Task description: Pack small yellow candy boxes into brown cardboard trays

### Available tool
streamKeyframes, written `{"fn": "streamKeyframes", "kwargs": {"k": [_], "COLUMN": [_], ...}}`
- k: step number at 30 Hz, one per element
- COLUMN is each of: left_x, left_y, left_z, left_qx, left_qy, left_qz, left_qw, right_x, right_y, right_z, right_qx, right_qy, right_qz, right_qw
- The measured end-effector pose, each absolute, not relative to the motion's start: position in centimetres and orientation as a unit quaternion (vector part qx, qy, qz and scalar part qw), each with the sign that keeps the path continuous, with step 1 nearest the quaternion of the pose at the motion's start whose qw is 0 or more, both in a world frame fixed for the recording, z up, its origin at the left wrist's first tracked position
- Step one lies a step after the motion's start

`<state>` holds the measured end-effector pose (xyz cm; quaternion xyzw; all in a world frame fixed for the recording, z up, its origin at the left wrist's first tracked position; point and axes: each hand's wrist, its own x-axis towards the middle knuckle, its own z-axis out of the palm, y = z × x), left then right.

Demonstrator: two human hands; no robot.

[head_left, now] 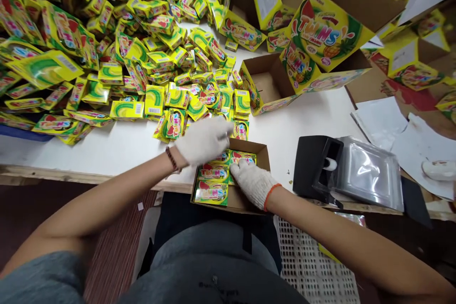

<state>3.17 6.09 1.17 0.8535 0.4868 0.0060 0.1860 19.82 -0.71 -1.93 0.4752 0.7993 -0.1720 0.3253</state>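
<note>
An open cardboard box (pixel 262 154) sits at the near table edge with a row of small yellow-green candy packs (pixel 212 184) laid flat in it. My left hand (pixel 204 140), in a white glove, hovers over the box's far left corner with fingers curled together; what it holds is hidden. My right hand (pixel 252 181), also gloved, rests inside the box with its fingers pressed down on the packs beside the row.
A big heap of the same small packs (pixel 156 57) covers the table's left and middle. Several larger printed cartons (pixel 265 83) stand open behind. A black tape dispenser (pixel 315 166) and plastic sleeves (pixel 370 171) lie to the right, with white paper sheets (pixel 381 118).
</note>
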Motion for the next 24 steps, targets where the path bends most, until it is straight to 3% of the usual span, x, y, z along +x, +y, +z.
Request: {"fn": "streamKeyframes", "kwargs": {"k": [2,6,9,12,16,19,22,24], "left_x": [2.4,1.1,1.5,3.3,6.1,6.4,5.2,4.5], "left_y": [10.2,16.3,16.6,13.6,8.0,5.0,3.7,3.3], "left_z": [-0.1,-1.8,-0.3,2.7,5.0,4.6,2.8,1.0], "left_qx": [0.83,0.856,0.858,0.874,0.904,0.865,0.784,0.698], "left_qy": [0.543,0.515,0.511,0.474,0.379,0.361,0.369,0.357], "left_qz": [0.069,0.01,0.034,0.097,0.092,0.108,0.109,0.086], "left_qw": [0.103,0.049,0.034,0.039,0.178,0.332,0.488,0.615], "right_x": [19.8,20.8,22.6,24.5,25.9,26.2,26.6,26.6], "right_y": [-0.3,0.2,0.7,1.8,2.9,2.4,1.0,0.0], "right_z": [-1.1,0.5,1.8,3.5,5.4,5.9,5.8,5.8], "right_qx": [0.468,0.468,0.501,0.579,0.598,0.573,0.573,0.554], "right_qy": [0.795,0.808,0.819,0.783,0.726,0.701,0.657,0.699], "right_qz": [-0.198,-0.236,-0.242,-0.221,-0.254,-0.37,-0.482,-0.452], "right_qw": [0.332,0.27,0.14,-0.052,-0.227,-0.206,-0.082,-0.016]}}
